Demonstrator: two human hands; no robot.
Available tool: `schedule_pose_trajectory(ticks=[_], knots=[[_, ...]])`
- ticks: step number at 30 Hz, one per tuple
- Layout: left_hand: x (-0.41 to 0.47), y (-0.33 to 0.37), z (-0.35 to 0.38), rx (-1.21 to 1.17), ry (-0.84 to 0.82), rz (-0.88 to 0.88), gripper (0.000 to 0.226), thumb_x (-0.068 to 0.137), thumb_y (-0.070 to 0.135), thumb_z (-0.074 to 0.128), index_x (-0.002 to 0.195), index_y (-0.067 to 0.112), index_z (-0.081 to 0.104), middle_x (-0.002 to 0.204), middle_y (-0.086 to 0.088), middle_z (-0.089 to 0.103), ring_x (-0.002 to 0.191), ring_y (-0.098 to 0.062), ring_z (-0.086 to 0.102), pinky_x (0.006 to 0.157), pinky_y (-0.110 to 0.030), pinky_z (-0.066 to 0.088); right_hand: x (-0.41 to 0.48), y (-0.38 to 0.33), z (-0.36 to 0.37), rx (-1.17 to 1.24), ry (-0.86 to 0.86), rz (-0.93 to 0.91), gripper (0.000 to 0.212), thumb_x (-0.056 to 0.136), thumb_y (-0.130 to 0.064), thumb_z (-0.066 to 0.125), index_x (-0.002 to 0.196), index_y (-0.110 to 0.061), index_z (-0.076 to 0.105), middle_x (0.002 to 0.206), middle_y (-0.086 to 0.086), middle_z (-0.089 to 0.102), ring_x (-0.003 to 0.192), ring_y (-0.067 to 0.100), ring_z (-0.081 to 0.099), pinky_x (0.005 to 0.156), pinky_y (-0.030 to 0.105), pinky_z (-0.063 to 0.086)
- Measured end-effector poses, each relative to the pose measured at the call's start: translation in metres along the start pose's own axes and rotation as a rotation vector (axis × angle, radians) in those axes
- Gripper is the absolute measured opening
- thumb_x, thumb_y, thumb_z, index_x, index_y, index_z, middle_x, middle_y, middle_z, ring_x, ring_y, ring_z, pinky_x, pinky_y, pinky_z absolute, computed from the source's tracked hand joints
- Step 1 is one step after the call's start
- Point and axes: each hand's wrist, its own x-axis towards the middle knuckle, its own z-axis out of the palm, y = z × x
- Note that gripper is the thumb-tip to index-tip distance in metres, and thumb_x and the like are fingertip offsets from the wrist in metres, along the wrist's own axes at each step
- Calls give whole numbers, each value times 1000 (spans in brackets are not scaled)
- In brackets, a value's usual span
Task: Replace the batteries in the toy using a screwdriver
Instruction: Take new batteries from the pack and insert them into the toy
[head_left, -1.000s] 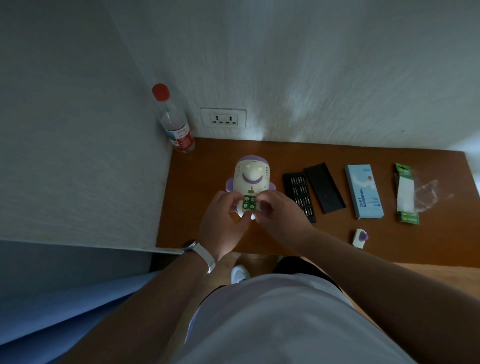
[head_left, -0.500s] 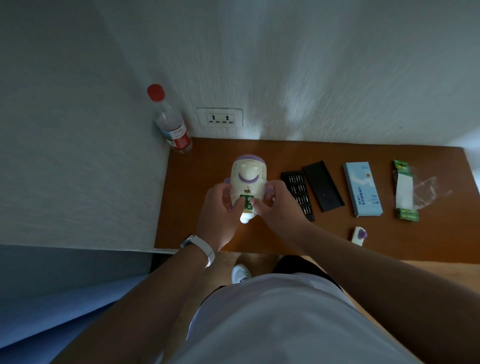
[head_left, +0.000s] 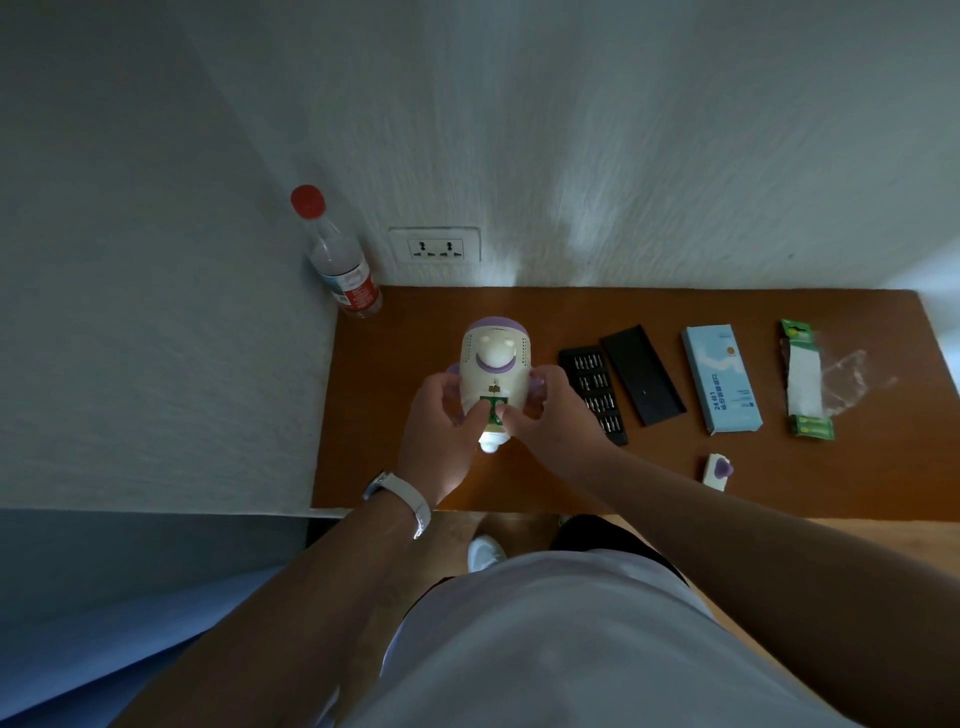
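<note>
- Toy (head_left: 496, 364) is held tilted back over the desk (head_left: 384, 374) with its open compartment facing up, likely so the green batteries (head_left: 492, 404) seat easily.
- Left hand (head_left: 441, 431) curls round the toy's side and steadies it.
- Right hand (head_left: 550, 415) grips the other side, thumb pressing the batteries.
- Bit tray (head_left: 595, 395) and battery pack (head_left: 805, 379) lie to the right.

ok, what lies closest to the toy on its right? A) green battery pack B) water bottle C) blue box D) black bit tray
D: the black bit tray lies just right of the toy, beside the right hand gripping it.
</note>
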Motion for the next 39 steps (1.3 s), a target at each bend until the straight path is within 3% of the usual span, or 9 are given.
schedule_pose_trajectory(ticks=[4, 12, 16, 18, 24, 28, 30, 34, 39], knots=[[-1, 2, 3, -91, -17, -58, 40, 88, 32, 73, 117, 36, 46, 114, 9, 61, 99, -7, 64, 61, -12, 52, 2, 2, -5, -4, 7, -32, 61, 86, -45, 69, 138, -29, 43, 106, -19, 58, 95, -2, 56, 70, 17, 43], [8, 8, 9, -171, -13, -241, 53, 93, 45, 67, 134, 22, 42, 125, -1, 60, 111, -23, 64, 96, -47, 54, 0, 9, -19, 18, 37, -23, 58, 91, -37, 64, 145, -31, 45, 108, -18, 60, 97, 2, 57, 67, 10, 36], [20, 10, 6, -226, -212, -319, 58, 95, 49, 63, 140, 21, 40, 125, 2, 63, 108, -18, 65, 85, -38, 53, -2, 12, -21, 23, 37, 1, 57, 92, -39, 61, 147, -34, 43, 112, -14, 61, 94, -4, 55, 65, 11, 37], [24, 8, 8, -327, -286, -349, 55, 95, 46, 64, 139, 22, 43, 127, 1, 66, 108, -17, 67, 90, -39, 53, -3, 11, -22, 40, 30, 7, 57, 92, -38, 60, 146, -35, 44, 112, -13, 64, 94, -4, 57, 66, 14, 41], [26, 8, 18, -537, -295, -325, 63, 82, 34, 78, 134, 14, 48, 128, -9, 69, 108, -21, 71, 76, -31, 59, -5, 11, -26, 65, 12, 13, 57, 92, -37, 59, 147, -36, 43, 105, -12, 65, 90, 4, 63, 68, 23, 50], [19, 8, 23, -515, -286, -284, 65, 81, 29, 80, 133, 10, 47, 132, -12, 64, 116, -28, 67, 91, -43, 56, -15, 17, -33, 108, 22, -4, 58, 90, -39, 60, 146, -39, 44, 102, -14, 67, 89, 4, 65, 72, 27, 55], [14, 14, 24, -506, -303, -252, 69, 78, 28, 81, 135, 8, 47, 130, -13, 66, 113, -28, 68, 91, -45, 57, -21, 20, -38, 127, 25, -15, 57, 90, -39, 61, 145, -41, 44, 98, -15, 68, 89, 4, 67, 75, 29, 59], [6, 27, 29, -518, -364, -178, 57, 78, 23, 83, 127, 10, 57, 118, -9, 74, 105, -27, 72, 71, -33, 60, -36, 22, -50, 161, 66, -43, 56, 91, -37, 62, 144, -37, 47, 93, -19, 68, 85, 0, 68, 66, 17, 56], [-6, 41, 41, -576, -347, -190, 72, 75, 25, 80, 136, 11, 46, 126, -12, 69, 105, -27, 72, 71, -32, 60, -53, 21, -72, 167, 64, -78, 49, 94, -35, 64, 139, -39, 47, 101, -13, 66, 82, -6, 65, 61, 7, 49]])
